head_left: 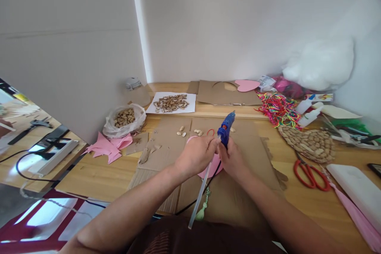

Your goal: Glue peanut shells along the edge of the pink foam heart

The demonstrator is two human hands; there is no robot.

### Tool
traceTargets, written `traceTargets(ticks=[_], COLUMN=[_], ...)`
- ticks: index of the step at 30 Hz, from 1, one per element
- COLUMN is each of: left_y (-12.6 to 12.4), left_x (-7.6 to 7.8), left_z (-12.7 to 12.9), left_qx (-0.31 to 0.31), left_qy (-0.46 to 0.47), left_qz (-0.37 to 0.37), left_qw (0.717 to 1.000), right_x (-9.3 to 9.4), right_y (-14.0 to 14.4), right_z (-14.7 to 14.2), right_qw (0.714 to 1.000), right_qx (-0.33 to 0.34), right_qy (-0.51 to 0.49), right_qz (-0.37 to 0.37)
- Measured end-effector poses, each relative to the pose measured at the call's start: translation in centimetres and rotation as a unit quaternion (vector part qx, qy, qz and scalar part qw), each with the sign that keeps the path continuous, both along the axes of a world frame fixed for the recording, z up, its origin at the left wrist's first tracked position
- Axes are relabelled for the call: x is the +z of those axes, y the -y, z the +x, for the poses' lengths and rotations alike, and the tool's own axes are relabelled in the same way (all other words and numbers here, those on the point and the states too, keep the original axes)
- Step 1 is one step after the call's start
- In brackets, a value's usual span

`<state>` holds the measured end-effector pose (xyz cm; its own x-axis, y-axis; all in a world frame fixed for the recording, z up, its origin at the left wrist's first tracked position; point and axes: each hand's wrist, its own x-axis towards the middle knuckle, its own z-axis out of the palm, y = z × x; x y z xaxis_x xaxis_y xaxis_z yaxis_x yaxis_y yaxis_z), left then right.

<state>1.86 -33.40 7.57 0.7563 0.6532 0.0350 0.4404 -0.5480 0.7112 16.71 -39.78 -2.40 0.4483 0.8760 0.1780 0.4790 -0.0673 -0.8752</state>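
In the head view my right hand point(234, 159) is wrapped round the handle of a blue hot glue gun point(226, 124), its nozzle pointing up and away from me. My left hand point(198, 152) pinches a long translucent glue stick point(200, 199) at the back end of the gun; the stick slants down toward my lap. Under my hands lies a pink paper piece point(218, 168), mostly covered. A light green tassel point(203, 208) hangs below it. Several peanut shells point(181, 131) lie just beyond my left hand on the cardboard point(172, 158).
At the back are a paper sheet with shell halves point(172, 103), a bag of peanuts point(125, 117) and a pink heart point(247, 85). Pink scraps point(108, 146) lie left. To the right are colourful cords point(278, 108), a shell-covered piece point(309, 143) and red-handled scissors point(311, 174).
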Motion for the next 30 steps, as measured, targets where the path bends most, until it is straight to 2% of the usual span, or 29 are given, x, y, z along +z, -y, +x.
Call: traceTargets(ticks=[7,12,17,20,22,25,30], left_y=[-0.1,-0.5,-0.7,-1.2,-2.2,-4.8,-9.2], left_x=[-0.6,-1.3,-1.4,-1.2,-1.1,-1.7,-4.4], left_z=[0.6,0.9,1.4,1.8,1.6,-0.1,-4.5], left_qx=[0.017,0.030,0.029,-0.014,-0.019,0.042,0.181], left_qy=[0.021,0.020,0.045,0.067,0.091,0.137,0.141], left_qz=[-0.002,-0.003,-0.017,-0.066,-0.104,-0.101,0.028], left_qw=[1.000,0.999,0.998,0.996,0.990,0.984,0.973], right_x=[-0.4,-0.8,-1.2,-1.4,-1.2,-0.3,1.8], right_y=[-0.4,-0.5,-0.7,-0.9,-1.0,-0.8,-0.2], right_z=[0.6,0.7,0.6,0.4,0.6,1.6,3.5], right_qw=[0.999,1.000,0.998,0.988,0.977,0.953,0.911], right_qx=[-0.015,-0.024,-0.004,0.013,0.014,0.006,0.013], right_qy=[0.036,0.019,-0.060,-0.145,-0.210,-0.299,-0.408], right_qz=[-0.009,-0.001,0.027,0.043,0.047,0.050,0.055])
